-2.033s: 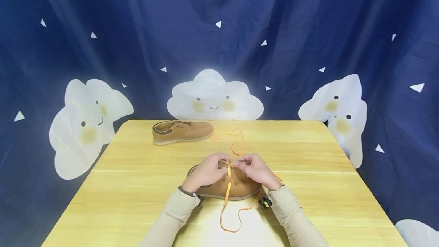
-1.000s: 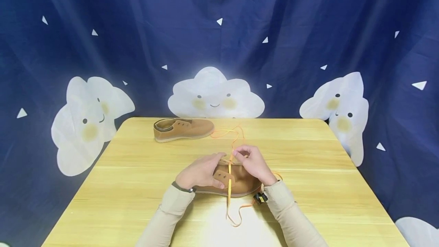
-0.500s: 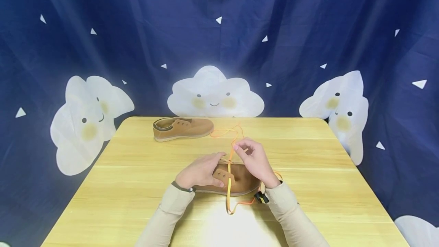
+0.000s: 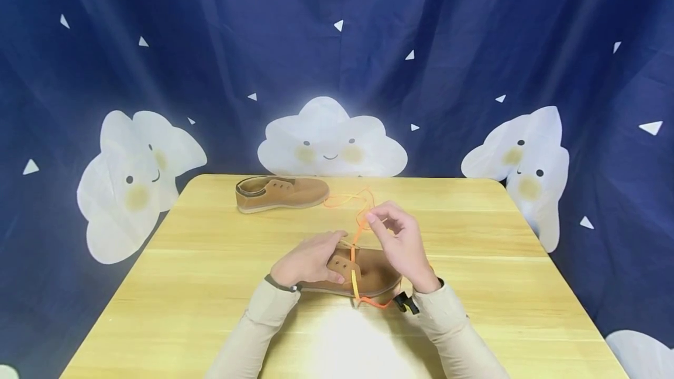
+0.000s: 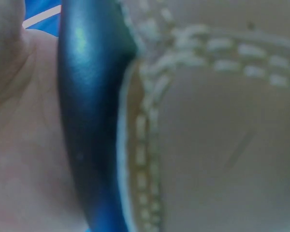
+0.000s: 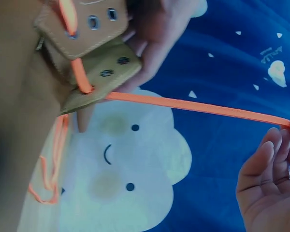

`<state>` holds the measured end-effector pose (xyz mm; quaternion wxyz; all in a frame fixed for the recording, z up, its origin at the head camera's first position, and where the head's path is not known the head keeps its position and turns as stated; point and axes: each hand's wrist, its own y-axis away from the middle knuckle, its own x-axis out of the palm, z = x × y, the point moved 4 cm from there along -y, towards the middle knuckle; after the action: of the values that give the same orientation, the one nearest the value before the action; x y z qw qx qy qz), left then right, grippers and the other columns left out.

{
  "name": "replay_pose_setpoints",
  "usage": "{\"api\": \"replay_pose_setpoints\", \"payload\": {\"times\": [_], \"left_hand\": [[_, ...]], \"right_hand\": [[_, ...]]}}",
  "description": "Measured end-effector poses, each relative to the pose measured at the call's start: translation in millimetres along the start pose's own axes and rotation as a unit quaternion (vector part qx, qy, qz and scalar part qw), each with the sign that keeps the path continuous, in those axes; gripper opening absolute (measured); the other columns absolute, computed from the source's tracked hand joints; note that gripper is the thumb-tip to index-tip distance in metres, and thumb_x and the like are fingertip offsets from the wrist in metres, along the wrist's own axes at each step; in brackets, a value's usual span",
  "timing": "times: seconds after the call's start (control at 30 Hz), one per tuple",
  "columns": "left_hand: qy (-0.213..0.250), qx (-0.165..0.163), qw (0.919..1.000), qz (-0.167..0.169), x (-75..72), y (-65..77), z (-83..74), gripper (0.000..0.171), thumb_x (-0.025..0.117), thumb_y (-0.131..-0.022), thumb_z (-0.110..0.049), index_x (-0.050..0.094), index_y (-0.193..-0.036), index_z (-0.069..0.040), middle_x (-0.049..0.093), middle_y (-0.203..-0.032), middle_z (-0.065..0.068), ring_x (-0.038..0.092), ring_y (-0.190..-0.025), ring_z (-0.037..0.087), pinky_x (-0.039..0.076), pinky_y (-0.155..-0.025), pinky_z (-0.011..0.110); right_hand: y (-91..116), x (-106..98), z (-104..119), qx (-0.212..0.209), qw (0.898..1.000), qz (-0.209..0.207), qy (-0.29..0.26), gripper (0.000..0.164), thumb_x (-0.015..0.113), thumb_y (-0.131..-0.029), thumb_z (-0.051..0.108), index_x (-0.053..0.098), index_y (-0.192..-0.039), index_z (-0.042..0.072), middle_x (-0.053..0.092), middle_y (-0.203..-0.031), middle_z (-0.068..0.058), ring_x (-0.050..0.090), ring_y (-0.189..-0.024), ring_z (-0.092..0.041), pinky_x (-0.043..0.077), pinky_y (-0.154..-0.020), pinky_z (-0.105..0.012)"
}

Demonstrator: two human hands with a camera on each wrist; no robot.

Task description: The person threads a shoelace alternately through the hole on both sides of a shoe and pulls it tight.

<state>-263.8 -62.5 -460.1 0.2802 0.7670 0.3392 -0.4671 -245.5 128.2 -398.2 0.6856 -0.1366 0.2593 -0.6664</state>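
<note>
A brown shoe (image 4: pixel 381 274) lies on the table, toe to the right. My left hand (image 4: pixel 308 259) holds it round the middle, thumb on the near lace flap and fingers over the far side; its palm (image 5: pixel 29 125) borders the dark padded collar (image 5: pixel 94 116) in the left wrist view. An orange shoelace (image 6: pixel 193 105) crosses the front eyelets of both flaps and runs taut from the far one. My right hand (image 4: pixel 400 241) pinches it beyond the shoe, thumb against fingers. On the near side, the lace's other part hangs down in a short loop.
A second brown shoe (image 4: pixel 308 193), without a lace in its eyelets, stands at the table's (image 4: pixel 184 250) back left. Another orange lace (image 4: pixel 342 197) lies loosely coiled by its toe. Behind the table hangs a blue curtain (image 4: pixel 337 57) with clouds.
Two seconds ago both hands worked at the far flap. The left has since settled round the shoe; the right has drawn the lace away and rightward, and the near loop has shortened.
</note>
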Motion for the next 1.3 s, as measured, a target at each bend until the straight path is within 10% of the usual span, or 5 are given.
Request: {"api": "replay_pose_setpoints", "payload": {"times": [0.57, 0.8, 1.1, 1.3], "left_hand": [[0.017, -0.011, 0.9998, 0.004, -3.1, -2.2, -2.0, 0.095, 0.087, -0.083, -0.037, 0.034, -0.156, -0.009, 0.055, -0.150, 0.015, 0.054, -0.138, 0.035, 0.045, -0.114, 0.050], [0.026, 0.003, 0.9996, 0.005, -7.6, 3.7, -1.3, 0.099, 0.083, -0.087, -0.041, 0.027, -0.161, -0.004, 0.046, -0.159, 0.017, 0.045, -0.147, 0.038, 0.038, -0.121, 0.052], [0.042, 0.071, 0.9917, -0.098, -33.8, 18.0, -12.9, 0.050, 0.064, -0.103, -0.026, 0.053, -0.143, 0.001, 0.059, -0.133, 0.014, 0.059, -0.115, 0.025, 0.053, -0.099, 0.043], [0.048, 0.071, 0.9918, -0.095, -37.5, 18.8, -16.9, 0.026, 0.061, -0.105, -0.023, 0.067, -0.123, -0.005, 0.068, -0.117, 0.007, 0.065, -0.109, 0.020, 0.056, -0.096, 0.039]], "right_hand": [[4, -19, 45, -0.123, 0.986, -0.060, -0.101, 0.007, 0.060, -0.095, -0.014, 0.067, -0.093, -0.011, 0.065, -0.091, 0.003, 0.058, -0.082, -0.009, 0.049, -0.072, -0.020], [-1, -23, 27, -0.053, 0.993, -0.059, -0.091, 0.008, 0.060, -0.099, -0.006, 0.065, -0.094, -0.010, 0.075, -0.094, 0.005, 0.068, -0.082, -0.008, 0.054, -0.073, -0.023], [-2, -24, 17, -0.005, 0.987, 0.003, -0.161, 0.018, 0.051, -0.107, 0.008, 0.055, -0.093, -0.002, 0.082, -0.096, 0.002, 0.077, -0.097, -0.014, 0.054, -0.104, -0.030], [-2, -23, 17, -0.022, 0.981, 0.049, -0.188, 0.020, 0.052, -0.103, -0.002, 0.062, -0.097, 0.013, 0.077, -0.091, 0.006, 0.072, -0.091, -0.012, 0.055, -0.092, -0.027]]}}
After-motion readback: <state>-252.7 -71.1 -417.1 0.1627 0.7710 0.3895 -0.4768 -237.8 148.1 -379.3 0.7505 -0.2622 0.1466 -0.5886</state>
